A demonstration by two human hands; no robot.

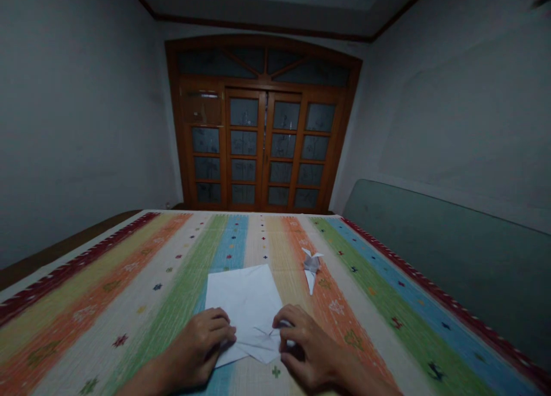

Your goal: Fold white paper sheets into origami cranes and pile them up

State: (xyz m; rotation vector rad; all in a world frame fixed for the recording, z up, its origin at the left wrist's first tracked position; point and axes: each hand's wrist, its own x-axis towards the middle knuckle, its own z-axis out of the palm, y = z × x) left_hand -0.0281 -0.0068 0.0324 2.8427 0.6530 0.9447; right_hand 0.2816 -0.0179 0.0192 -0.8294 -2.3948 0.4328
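Nearest, at the bottom edge: left hand (200, 344) and right hand (303, 350), side by side, both down on a folded paper (260, 344) lying between them. Left fingers curled close, tips pinning its left edge; right fingers curled narrow over its right point, clamped on it. Both ends of the fold hidden beneath the knuckles. Under it, a flat white sheet (243, 295), stretching away from the hands. All spread on a striped cloth (129, 292) dotted with small star marks. Farther out, right of the sheet and well apart from the hands, a small paper crane (311, 267). Along the right side, a dull green panel (430, 252). At the far end, a wooden glazed door (262, 149) between pale walls.
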